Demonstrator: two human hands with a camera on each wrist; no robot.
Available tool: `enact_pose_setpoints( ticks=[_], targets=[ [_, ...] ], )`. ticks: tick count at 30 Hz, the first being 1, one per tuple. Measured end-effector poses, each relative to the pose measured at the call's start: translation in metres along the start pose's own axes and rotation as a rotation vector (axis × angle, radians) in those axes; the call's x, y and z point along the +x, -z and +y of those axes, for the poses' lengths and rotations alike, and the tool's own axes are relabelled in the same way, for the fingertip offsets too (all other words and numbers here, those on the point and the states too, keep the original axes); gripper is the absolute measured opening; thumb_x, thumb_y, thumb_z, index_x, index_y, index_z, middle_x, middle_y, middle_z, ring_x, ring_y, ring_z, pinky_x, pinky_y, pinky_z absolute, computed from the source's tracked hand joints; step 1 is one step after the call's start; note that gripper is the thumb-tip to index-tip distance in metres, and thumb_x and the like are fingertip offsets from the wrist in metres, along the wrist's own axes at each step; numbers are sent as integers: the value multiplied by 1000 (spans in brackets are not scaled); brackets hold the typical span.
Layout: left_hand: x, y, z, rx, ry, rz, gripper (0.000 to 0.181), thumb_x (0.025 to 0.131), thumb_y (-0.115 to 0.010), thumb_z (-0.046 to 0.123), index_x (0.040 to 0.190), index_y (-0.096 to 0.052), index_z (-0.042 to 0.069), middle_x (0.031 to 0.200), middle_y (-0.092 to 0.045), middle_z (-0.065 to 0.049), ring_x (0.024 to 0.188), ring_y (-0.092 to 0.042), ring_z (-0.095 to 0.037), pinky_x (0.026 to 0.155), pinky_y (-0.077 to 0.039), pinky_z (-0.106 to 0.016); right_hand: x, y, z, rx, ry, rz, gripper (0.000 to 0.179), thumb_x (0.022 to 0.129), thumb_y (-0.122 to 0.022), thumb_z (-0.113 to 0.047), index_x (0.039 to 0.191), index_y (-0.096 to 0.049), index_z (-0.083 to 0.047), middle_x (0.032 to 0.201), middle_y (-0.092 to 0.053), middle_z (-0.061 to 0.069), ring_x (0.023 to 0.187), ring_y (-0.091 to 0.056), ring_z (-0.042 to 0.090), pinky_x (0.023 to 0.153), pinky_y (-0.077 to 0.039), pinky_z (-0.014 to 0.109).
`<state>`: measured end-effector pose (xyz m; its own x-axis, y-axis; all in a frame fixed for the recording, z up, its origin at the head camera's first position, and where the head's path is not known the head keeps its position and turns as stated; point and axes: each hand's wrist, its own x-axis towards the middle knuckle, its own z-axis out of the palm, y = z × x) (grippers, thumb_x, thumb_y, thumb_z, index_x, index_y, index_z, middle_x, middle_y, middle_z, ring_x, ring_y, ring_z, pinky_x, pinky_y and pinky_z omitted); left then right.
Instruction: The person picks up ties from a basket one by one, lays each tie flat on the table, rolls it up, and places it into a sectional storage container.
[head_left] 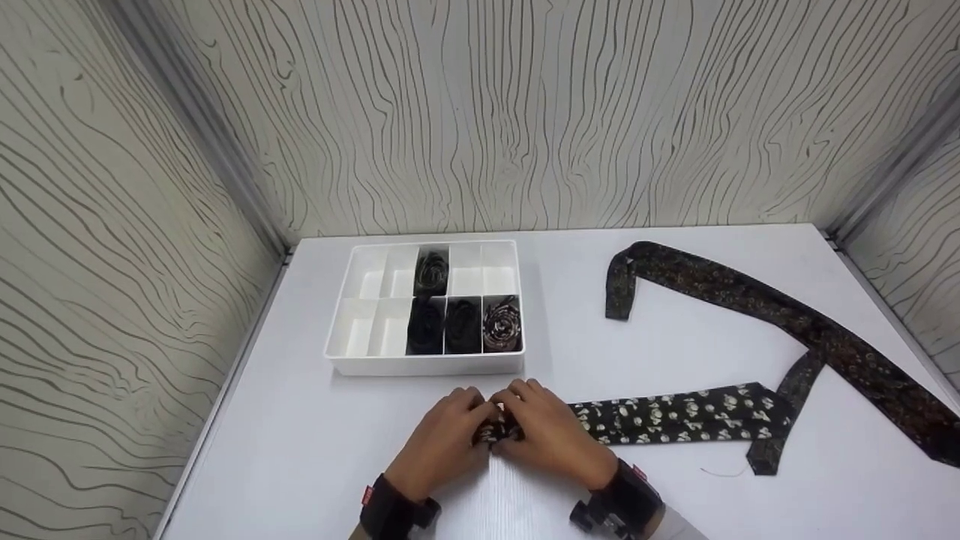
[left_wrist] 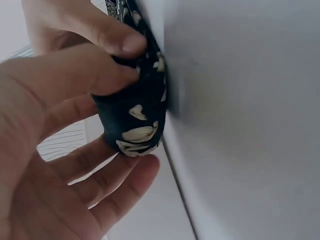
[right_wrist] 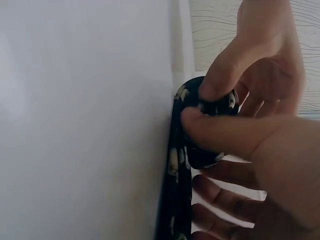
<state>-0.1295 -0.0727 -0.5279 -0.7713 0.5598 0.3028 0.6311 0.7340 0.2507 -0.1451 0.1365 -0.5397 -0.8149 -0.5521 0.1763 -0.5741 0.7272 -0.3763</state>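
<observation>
A black necktie with a pale floral-looking pattern lies flat along the table, its left end wound into a small roll. My left hand holds the roll from the left, thumb on its side and fingers curved about it. From the right, my right hand grips the same roll, its thumb pressing on the coil. The two thumbs sit close together. In the head view the hands hide most of the roll, and the unrolled length runs out to the right from under my right hand.
Ahead stands a white divided box; several compartments hold rolled dark neckties, such as a brown patterned roll. A long dark patterned necktie lies unrolled at the right, near the floral tie's end. Wood-grain-patterned walls border the table.
</observation>
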Motion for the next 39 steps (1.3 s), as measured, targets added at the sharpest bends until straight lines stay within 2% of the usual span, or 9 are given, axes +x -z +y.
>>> enact_pose_setpoints(
  ticks=[3,7,10,16,19,24,32,34,39],
  targets=[
    [2,0,1,8,-25,8,34,78,-85,15,110,-74,18,104,-65,3,93,-60,-15,83,-53,-31,-2,3,0,28,-9,-3,47,84,-87,-37,123,-69,-17,114,-66,-3,102,-59,14,88,-57,35],
    [4,-1,3,-13,-41,-18,33,82,-87,17,113,-75,20,107,-63,3,94,-60,-14,82,-54,-29,-5,5,2,58,-39,-7,41,84,-88,-33,116,-69,-17,105,-65,-5,94,-58,12,79,-55,30],
    [6,-2,5,0,-62,-20,33,82,-88,17,113,-76,21,107,-63,4,93,-59,-14,80,-55,-28,-8,7,3,85,-50,-18,45,84,-88,-34,120,-68,-17,104,-65,-6,93,-61,12,78,-56,31],
    [7,-6,7,-31,-64,34,38,80,-86,15,114,-70,19,104,-62,5,92,-57,-12,80,-53,-26,-17,5,7,103,-29,24,36,89,-84,-20,119,-64,-16,109,-71,-1,97,-70,19,82,-62,39],
    [8,-7,7,-11,-88,54,38,77,-88,16,111,-71,20,102,-61,5,91,-57,-12,79,-52,-26,-19,7,8,140,-38,6,43,87,-86,-27,122,-64,-17,110,-71,-3,98,-71,18,82,-61,40],
    [10,-8,10,8,-121,56,36,76,-87,17,109,-74,22,101,-60,5,90,-54,-13,79,-50,-26,-22,8,10,107,-48,-2,45,86,-87,-35,122,-65,-19,106,-71,-5,93,-70,16,80,-60,37],
    [12,-8,14,21,-113,24,34,81,-88,24,112,-74,24,101,-61,5,90,-54,-12,78,-50,-27,-27,8,13,90,-61,15,48,84,-88,-34,123,-65,-19,104,-72,-4,90,-70,15,76,-59,35],
    [12,-8,15,17,-113,17,36,81,-89,25,114,-73,24,103,-62,5,91,-56,-12,79,-51,-27,-27,9,15,91,-65,10,45,85,-88,-34,120,-64,-20,103,-73,-4,90,-71,16,76,-59,36],
    [13,-9,15,20,-117,11,33,78,-90,27,108,-76,26,103,-64,6,93,-57,-13,82,-51,-28,-28,10,16,107,-53,-6,50,85,-87,-39,126,-64,-23,105,-73,-7,90,-70,14,76,-58,35]
  ],
)
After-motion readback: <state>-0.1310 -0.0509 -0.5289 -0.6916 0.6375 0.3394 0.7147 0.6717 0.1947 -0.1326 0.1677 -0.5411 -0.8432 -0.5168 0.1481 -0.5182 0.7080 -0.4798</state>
